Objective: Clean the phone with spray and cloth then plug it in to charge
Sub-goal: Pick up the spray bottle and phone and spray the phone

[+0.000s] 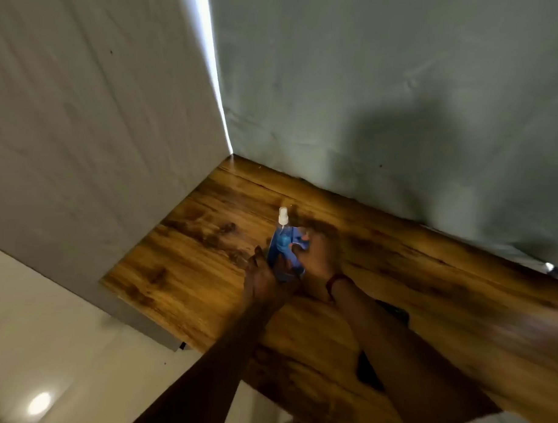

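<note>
Head view: a clear plastic spray bottle (281, 235) with blue liquid and a white pump nozzle stands upright on the wood-grain tabletop (187, 258), near the corner where the pale grey fabric walls (370, 103) meet. Its nozzle and clear neck are sharp enough to read; its blue body smears into motion blur lower down. The left hand (264, 279) sits at the bottle's base, thumb raised beside it, with blue showing against the palm; I cannot tell whether its fingers close round anything. The right hand (317, 255), a red thread band (333, 284) at its wrist, is just right of the bottle, its fingers curled round a crumpled blue cloth (298, 242). A dark flat shape (368, 371) lies on the tabletop, mostly hidden under the right forearm.
</note>
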